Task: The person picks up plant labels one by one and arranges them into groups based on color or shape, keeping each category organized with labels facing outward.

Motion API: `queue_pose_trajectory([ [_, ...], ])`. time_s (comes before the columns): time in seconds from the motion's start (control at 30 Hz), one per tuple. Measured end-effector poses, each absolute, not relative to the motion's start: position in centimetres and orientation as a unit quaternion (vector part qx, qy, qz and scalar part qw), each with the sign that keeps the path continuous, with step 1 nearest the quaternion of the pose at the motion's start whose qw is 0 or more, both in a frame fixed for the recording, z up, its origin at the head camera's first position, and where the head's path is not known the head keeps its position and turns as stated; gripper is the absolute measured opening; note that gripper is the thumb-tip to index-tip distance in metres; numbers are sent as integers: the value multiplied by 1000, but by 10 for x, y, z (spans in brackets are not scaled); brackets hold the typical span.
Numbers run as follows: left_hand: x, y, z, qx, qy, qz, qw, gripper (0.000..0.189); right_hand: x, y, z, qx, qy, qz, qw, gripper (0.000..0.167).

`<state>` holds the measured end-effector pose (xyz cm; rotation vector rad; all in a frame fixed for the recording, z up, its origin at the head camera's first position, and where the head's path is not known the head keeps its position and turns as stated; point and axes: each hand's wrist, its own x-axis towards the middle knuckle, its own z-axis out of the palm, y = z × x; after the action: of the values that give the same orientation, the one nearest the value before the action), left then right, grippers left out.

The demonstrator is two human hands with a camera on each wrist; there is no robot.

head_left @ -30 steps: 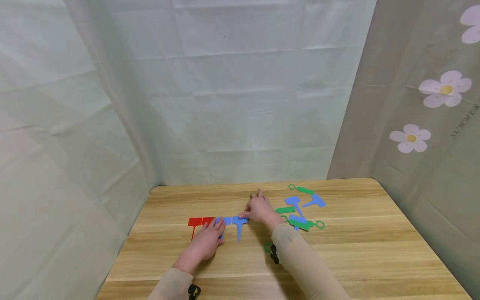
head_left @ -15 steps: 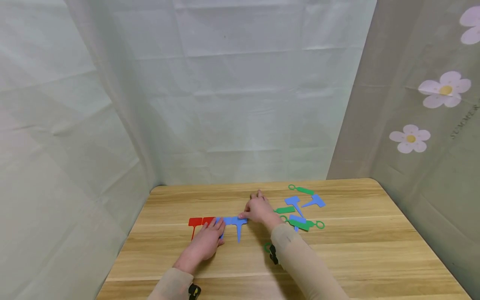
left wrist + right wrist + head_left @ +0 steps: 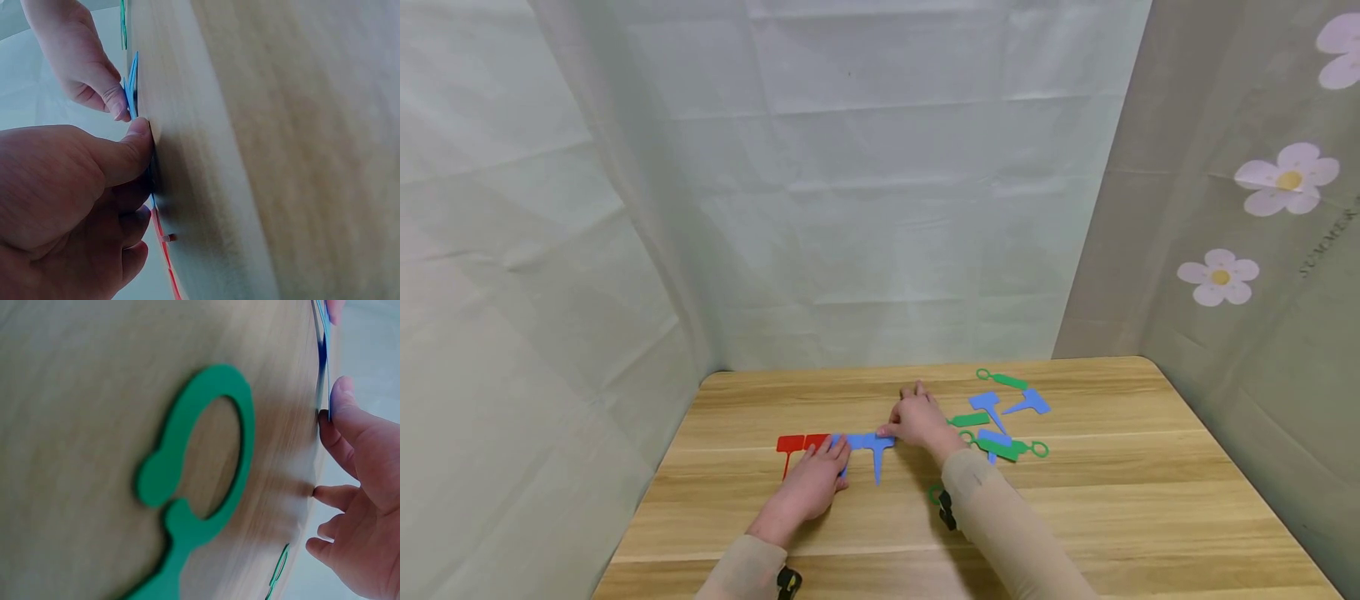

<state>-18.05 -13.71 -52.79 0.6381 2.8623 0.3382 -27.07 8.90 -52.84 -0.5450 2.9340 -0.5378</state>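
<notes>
A row of T-shaped plant labels lies on the wooden table: a red label [image 3: 790, 443] at the left end, another red label [image 3: 817, 442], then a blue label [image 3: 854, 442] partly under my left hand [image 3: 808, 487]. That hand rests on the row with its fingers stretched over the red and blue heads. At the row's right end my right hand [image 3: 920, 418] pinches the head of another blue label [image 3: 877, 454] between thumb and index finger. The right wrist view shows the thumb against this blue label's edge [image 3: 328, 375]. The two blue heads meet side by side.
Right of my right hand lie loose blue labels [image 3: 985, 402] and green tags with ring ends [image 3: 1010, 382], some overlapping. One green ring tag [image 3: 245, 425] lies beneath my right forearm, mostly hidden in the head view. Pale cloth [image 3: 880, 208] hangs behind the table [image 3: 1150, 500].
The right blue label has slid slightly left with my right hand's pinch, closing the gap to the blue label beside it. My left hand has stayed in place.
</notes>
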Motion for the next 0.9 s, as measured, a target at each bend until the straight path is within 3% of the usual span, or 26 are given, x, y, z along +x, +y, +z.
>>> queue_pose_trajectory([
  [0.67,-179,-136,-525,220,965,107,97,59,-270,91,-530,-185,965,-181,46,33],
  [0.9,-179,-138,-529,226,966,104,72,60,-270,92,-529,-188,964,-185,48,32],
])
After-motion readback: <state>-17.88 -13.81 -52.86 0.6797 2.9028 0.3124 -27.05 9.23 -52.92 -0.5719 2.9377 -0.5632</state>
